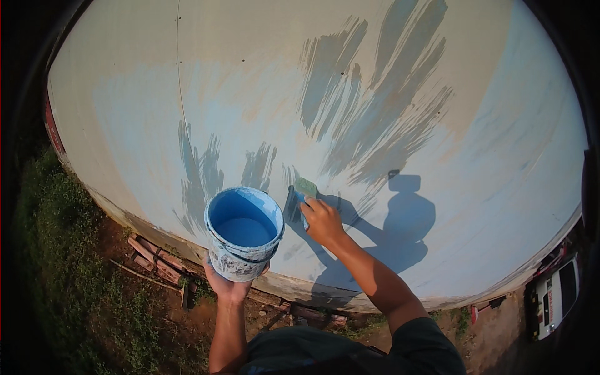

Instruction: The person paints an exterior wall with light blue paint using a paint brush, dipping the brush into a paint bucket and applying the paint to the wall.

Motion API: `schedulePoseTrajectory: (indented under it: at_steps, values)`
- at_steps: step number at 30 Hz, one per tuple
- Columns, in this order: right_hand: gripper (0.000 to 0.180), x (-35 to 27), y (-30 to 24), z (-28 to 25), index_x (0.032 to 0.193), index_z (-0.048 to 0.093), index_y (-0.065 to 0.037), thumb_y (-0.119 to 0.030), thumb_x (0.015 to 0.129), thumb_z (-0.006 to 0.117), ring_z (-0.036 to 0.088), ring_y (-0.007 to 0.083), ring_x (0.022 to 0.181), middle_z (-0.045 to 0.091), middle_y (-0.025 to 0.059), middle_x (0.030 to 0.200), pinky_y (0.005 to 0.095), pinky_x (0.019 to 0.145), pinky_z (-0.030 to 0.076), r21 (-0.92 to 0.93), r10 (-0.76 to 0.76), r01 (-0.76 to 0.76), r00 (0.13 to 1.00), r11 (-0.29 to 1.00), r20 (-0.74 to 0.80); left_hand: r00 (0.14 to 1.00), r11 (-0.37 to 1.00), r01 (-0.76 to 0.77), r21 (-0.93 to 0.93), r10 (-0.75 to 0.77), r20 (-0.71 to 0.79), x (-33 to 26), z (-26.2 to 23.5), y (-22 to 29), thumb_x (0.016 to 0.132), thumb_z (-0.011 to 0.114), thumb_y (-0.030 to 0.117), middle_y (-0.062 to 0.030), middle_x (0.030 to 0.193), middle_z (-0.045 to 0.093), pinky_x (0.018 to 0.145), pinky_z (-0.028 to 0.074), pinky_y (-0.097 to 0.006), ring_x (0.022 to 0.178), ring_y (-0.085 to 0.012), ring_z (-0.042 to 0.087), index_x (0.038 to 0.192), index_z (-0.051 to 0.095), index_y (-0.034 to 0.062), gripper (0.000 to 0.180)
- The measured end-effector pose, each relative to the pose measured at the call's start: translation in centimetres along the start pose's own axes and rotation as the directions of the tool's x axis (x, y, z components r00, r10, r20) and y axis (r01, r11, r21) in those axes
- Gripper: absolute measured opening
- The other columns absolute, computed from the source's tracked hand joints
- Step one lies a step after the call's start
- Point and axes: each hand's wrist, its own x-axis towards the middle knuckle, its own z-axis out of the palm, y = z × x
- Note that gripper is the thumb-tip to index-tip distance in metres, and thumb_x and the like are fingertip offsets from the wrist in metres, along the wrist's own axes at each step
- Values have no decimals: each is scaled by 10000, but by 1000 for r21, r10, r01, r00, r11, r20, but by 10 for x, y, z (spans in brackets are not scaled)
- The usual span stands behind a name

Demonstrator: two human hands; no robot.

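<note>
My left hand [229,282] cups a paint bucket [236,265] from below, its fingers wrapped around the bottom. The bucket is white, smeared with paint, and tilted so its inside shows. Blue paint [247,232] lies in it. In my right hand [324,220] is a paintbrush [305,185], gripped by its blue handle, with pale green bristles. The bristles are at the pale wall [137,119], just right of the bucket's rim; firm contact is hard to tell. Dark, wet-looking strokes [394,106] streak the wall above and to the right, with others behind the bucket.
My shadow [409,219] falls on the wall right of my arm. Green plants [59,250] grow at lower left, beside stacked reddish planks or bricks [159,259] along the wall's foot. A white vehicle [556,297] stands at far right.
</note>
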Motion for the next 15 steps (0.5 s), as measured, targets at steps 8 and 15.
schedulePoseTrajectory:
  at_steps: [8, 15]
  values:
    - [397, 38, 49, -75, 1142, 756, -28, 41, 752, 787, 726, 408, 1066, 745, 188, 1178, 448, 920, 598, 262, 223, -164, 950, 951, -217, 999, 999, -37, 12, 37, 10, -6, -18, 14, 994, 489, 669, -217, 1644, 414, 859, 465, -774, 1345, -514, 500, 1609, 421, 165, 798]
    - [426, 40, 70, -100, 1132, 755, -24, 79, 718, 766, 704, 411, 1180, 712, 218, 1284, 468, 944, 601, -190, 130, -221, 908, 957, -399, 999, 1000, -27, 17, 26, 36, -8, -36, 21, 989, 493, 676, -216, 1688, 357, 970, 434, -811, 1421, -532, 448, 1644, 386, 186, 825]
